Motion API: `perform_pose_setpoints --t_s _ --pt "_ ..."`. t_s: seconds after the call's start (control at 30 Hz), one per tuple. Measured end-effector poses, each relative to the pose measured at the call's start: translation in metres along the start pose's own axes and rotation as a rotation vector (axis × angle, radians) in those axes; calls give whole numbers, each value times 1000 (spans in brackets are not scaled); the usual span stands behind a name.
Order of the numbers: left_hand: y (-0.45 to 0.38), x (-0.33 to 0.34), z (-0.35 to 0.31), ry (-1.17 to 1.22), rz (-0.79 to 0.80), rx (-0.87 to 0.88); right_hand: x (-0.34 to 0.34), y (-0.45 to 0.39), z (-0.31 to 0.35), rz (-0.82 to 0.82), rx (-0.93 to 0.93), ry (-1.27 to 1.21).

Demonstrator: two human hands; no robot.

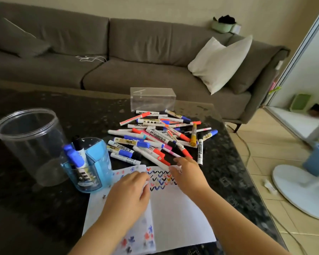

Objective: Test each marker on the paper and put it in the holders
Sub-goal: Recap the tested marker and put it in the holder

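Paper (179,214): lying nearest, at 6 o'clock on the bench (35,208), rows of coloured test ticks crossing its far edge.
Left hand (129,192): resting on the paper with fingers loosely bent, holding nothing, likely pinning the sheet.
Right hand (188,173): reaching to the pile's near edge, fingers curling round a white marker (155,160), apparently picking it up.
Marker pile (162,137): sprawling at 12 o'clock, still untested.
Blue holder (98,162): standing at 10 o'clock, keeping a few markers.
Clear jar (31,144): waiting just beyond.
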State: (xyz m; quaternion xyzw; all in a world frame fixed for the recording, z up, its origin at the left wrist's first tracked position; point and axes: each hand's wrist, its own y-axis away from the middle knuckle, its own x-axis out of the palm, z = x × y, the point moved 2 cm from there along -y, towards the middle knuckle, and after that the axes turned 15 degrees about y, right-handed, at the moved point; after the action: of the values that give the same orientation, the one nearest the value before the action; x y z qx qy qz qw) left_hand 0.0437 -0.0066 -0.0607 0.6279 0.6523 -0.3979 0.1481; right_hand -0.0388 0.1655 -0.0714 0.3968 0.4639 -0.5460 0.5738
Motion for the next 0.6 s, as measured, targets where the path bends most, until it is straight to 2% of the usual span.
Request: perform_pose_setpoints --t_s 0.2,0.4,0.5,0.6 --pt "-11 7 -2 20 -16 -63 22 -29 18 13 0 126" --pt "-4 2 -1 103 5 -79 14 -27 25 42 45 18" --pt "1 -5 -4 250 -9 -229 -11 0 25 -89 26 -107" --pt "1 -9 -15 521 -35 -433 -29 46 24 -256 -54 -210"
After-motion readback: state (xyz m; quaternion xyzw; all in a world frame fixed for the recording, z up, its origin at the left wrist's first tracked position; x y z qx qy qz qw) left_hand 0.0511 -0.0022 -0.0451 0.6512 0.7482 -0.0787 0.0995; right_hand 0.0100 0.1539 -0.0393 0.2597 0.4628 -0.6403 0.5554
